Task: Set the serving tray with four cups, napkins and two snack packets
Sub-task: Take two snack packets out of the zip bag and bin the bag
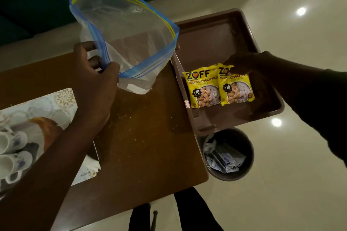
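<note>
Our left hand [93, 69] was closed around the blue-and-yellow zip rim of a clear plastic bag [124, 30], thumb on the near side and fingers behind it, holding the bag up with its mouth gaping open above the brown worktop [142, 127]. Our right hand [242, 62] reached into the brown serving tray [216, 32], which lay at the worktop's right edge, partly overhanging it. Its fingertips pinched the top corner of the right snack packet [237, 88]; that packet lay flat on the tray floor, its left edge slightly overlapping the left snack packet [202, 88] beside it. Both were yellow, printed "ZOFF Soya Chunks", and sat in the near half of the tray, the far half being bare. At the left edge of the view, white cups [13, 150] with a blue flower pattern lay on a patterned placemat [62, 99] on the worktop, and white napkins [92, 163] showed just beyond our forearm. A round bin [228, 154] holding paper scraps stood on the pale tiled floor [300, 155] below the tray's near end.
</note>
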{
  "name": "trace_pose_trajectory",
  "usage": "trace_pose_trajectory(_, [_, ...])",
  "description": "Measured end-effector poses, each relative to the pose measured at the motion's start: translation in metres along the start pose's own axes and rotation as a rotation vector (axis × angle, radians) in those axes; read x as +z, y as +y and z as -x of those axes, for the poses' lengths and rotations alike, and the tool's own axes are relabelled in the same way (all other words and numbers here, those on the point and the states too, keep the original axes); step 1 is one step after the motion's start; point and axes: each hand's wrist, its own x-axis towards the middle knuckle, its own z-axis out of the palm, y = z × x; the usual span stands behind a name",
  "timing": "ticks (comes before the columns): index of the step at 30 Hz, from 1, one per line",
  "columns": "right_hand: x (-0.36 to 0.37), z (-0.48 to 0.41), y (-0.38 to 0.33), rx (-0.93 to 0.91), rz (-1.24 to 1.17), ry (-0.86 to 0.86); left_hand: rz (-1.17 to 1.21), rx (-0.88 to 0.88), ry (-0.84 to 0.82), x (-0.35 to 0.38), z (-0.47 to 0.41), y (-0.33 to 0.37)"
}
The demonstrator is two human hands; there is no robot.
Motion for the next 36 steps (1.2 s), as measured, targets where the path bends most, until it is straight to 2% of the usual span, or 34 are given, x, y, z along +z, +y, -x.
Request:
trace_pose_trajectory(6, [-0.029, 0.042, -0.022, 0.057, -0.233, 0.138, 0.062, -0.027, 0.007, 0.003, -0.007, 0.006])
trace_pose_trajectory(11, [-0.049, 0.058, -0.049, 0.026, -0.473, 0.488, 0.123, -0.014, -0.032, 0.007, -0.012, 0.014])
trace_pose_trajectory(14, [-0.066, 0.071, -0.096, 0.031, -0.802, 0.664, 0.181, -0.028, -0.035, 0.006, -0.015, 0.022])
trace_pose_trajectory(16, [-0.076, 0.082, -0.134, 0.029, -1.097, 0.711, 0.233, -0.050, -0.023, 0.004, -0.017, 0.028])
trace_pose_trajectory(19, [-0.085, 0.096, -0.193, -0.097, -1.417, 0.731, 0.309, -0.088, -0.028, -0.003, -0.017, 0.036])
trace_pose_trajectory(22, [-0.082, 0.109, -0.239, -0.267, -1.694, 0.679, 0.376, -0.174, -0.040, -0.014, -0.014, 0.039])
trace_pose_trajectory(24, [-0.082, 0.118, -0.259, -0.279, -1.666, 0.661, 0.441, -0.240, -0.059, -0.024, -0.013, 0.041])
trace_pose_trajectory(29, [-0.093, 0.131, -0.287, -0.291, -1.489, 0.762, 0.635, -0.401, -0.187, -0.045, -0.004, 0.049])
trace_pose_trajectory(32, [-0.093, 0.134, -0.299, -0.180, -1.408, 0.847, 0.758, -0.430, -0.213, -0.055, 0.001, 0.052])
trace_pose_trajectory(34, [-0.086, 0.132, -0.305, -0.107, -1.434, 0.875, 0.722, -0.365, -0.196, -0.060, -0.003, 0.044])
trace_pose_trajectory(36, [-0.076, 0.130, -0.307, -0.030, -1.511, 0.862, 0.468, -0.248, -0.124, -0.063, -0.002, 0.024])
